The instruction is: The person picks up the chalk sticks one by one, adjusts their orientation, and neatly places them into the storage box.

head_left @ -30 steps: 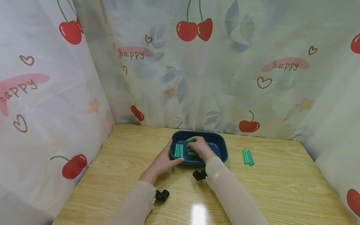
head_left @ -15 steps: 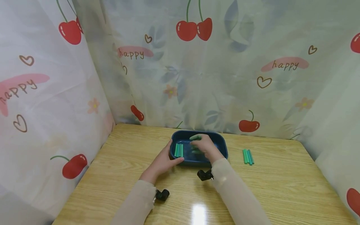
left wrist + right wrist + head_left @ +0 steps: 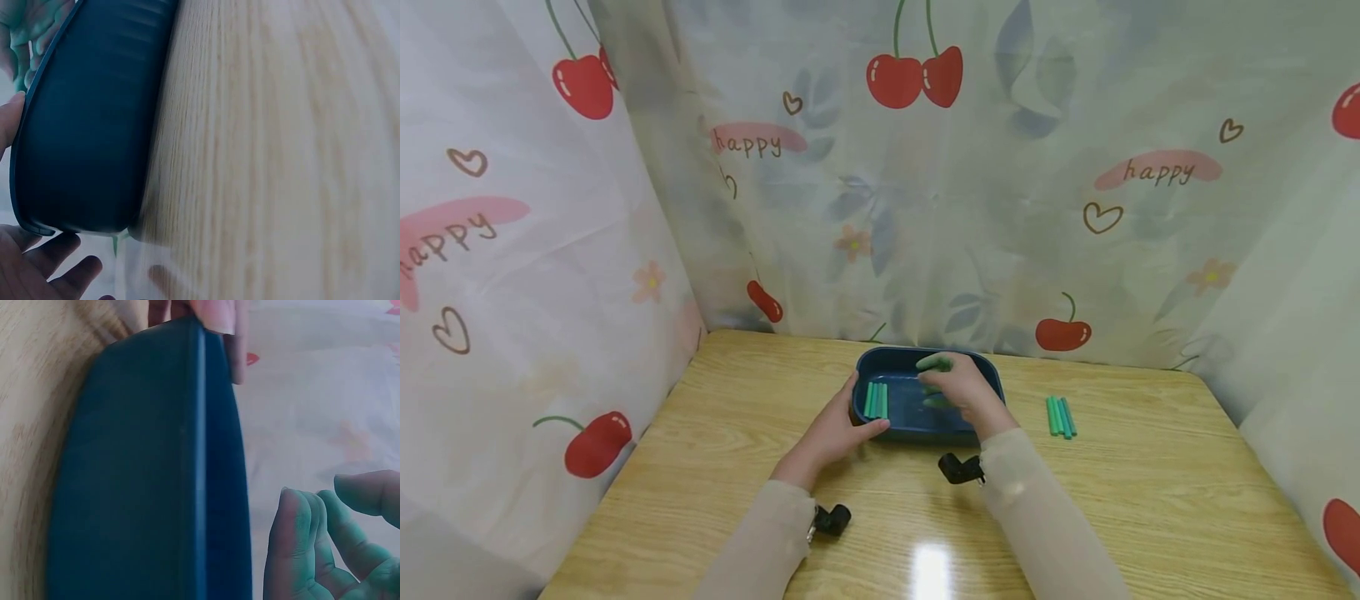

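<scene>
A dark blue rectangular plastic basin (image 3: 917, 435) stands on the table near the back curtain. My left hand (image 3: 829, 433) holds its left end, thumb on the front rim and fingers along the left side; the left wrist view shows these fingers (image 3: 47, 265) at the basin's end. Inside, at the left, several short green sticks (image 3: 876, 401) lie side by side. My right hand (image 3: 958, 387) hovers over the basin's right half, fingers loosely bent. Nothing shows between its fingers (image 3: 290, 537) in the right wrist view, and a green tint covers them.
More green sticks (image 3: 1062, 417), several in a loose row, lie on the wooden table (image 3: 1150, 483) to the right of the basin. A printed curtain (image 3: 925, 267) rises directly behind the table's back edge. Black wrist cameras (image 3: 833, 520) stick out from both wrists.
My right hand has drifted right and slightly back over the basin, away from the sticks inside. The left hand, basin and both groups of sticks stay in place.
</scene>
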Demonstrator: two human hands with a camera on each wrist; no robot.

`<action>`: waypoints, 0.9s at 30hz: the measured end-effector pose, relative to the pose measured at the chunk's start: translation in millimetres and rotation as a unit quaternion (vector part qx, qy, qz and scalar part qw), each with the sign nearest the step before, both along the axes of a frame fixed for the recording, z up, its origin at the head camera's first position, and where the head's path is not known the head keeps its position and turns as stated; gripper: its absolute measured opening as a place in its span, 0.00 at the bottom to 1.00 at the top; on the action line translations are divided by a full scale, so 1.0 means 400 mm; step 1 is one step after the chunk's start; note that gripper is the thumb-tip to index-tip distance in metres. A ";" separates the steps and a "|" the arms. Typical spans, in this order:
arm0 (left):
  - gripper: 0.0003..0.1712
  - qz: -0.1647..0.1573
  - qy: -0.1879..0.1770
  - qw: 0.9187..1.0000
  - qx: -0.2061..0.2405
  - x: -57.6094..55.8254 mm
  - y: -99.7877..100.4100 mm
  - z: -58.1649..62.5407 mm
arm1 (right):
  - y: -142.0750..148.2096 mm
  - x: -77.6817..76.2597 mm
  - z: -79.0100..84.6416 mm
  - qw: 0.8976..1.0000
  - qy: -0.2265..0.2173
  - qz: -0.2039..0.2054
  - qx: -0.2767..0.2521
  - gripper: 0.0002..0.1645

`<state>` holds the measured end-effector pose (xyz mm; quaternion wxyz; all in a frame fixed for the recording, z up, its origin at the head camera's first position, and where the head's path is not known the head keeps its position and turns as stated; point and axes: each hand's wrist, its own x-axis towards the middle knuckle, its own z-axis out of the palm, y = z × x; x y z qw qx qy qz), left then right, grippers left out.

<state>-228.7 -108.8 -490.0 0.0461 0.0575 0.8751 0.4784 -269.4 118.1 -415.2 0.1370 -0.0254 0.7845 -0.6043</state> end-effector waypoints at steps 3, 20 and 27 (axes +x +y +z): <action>0.62 0.001 -0.001 1.000 0.000 -0.001 -0.001 -0.001 | 0.010 0.008 0.011 1.000 0.005 0.003 -0.005 0.21; 0.62 0.004 -0.002 1.000 -0.003 -0.002 0.002 -0.001 | 0.083 0.051 0.046 1.000 0.024 -0.007 -0.017 0.21; 0.62 0.004 -0.002 1.000 -0.002 -0.002 0.002 -0.002 | 0.121 0.067 0.051 0.999 0.024 -0.015 -0.026 0.22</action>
